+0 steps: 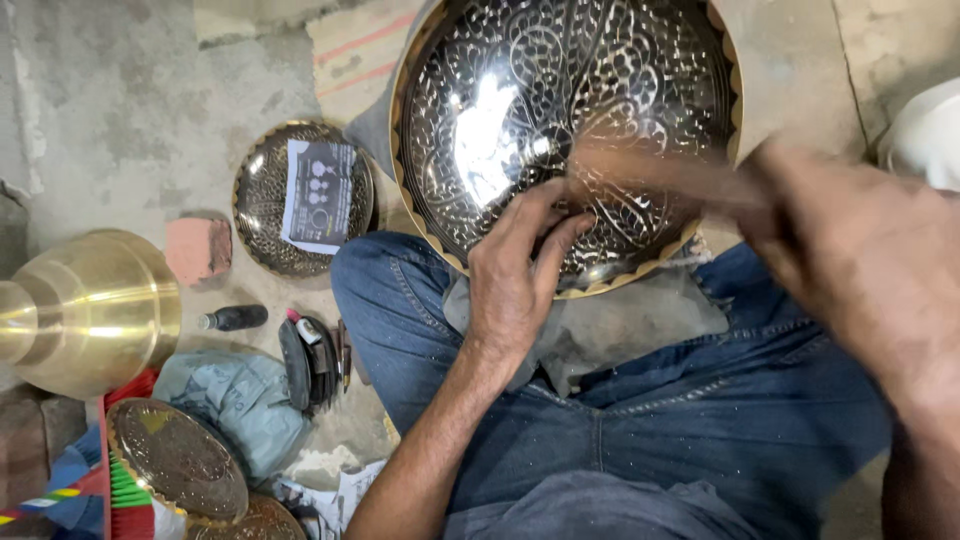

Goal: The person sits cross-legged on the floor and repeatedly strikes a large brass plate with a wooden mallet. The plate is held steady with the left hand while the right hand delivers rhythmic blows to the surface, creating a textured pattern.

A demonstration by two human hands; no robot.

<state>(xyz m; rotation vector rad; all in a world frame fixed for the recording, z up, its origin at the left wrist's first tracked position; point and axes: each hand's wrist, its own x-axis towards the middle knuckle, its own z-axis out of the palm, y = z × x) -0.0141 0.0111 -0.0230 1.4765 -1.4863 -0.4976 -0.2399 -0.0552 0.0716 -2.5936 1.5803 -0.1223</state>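
Note:
A large round engraved metal plate point(560, 90), black with shiny floral lines and a brass scalloped rim, rests tilted against my knees. My left hand point(520, 265) presses on its lower part, fingertips pinched around a small tool tip that I cannot make out. My right hand point(850, 250) is blurred with motion and grips a wooden stick point(660, 172) that reaches across the plate toward my left fingers.
On the concrete floor to the left lie a smaller engraved plate point(300, 195) with a paper sheet on it, a brick piece point(198, 248), a brass vessel point(85, 310), a small dark bottle point(232, 318), tools, a cloth and more brass plates point(175, 460).

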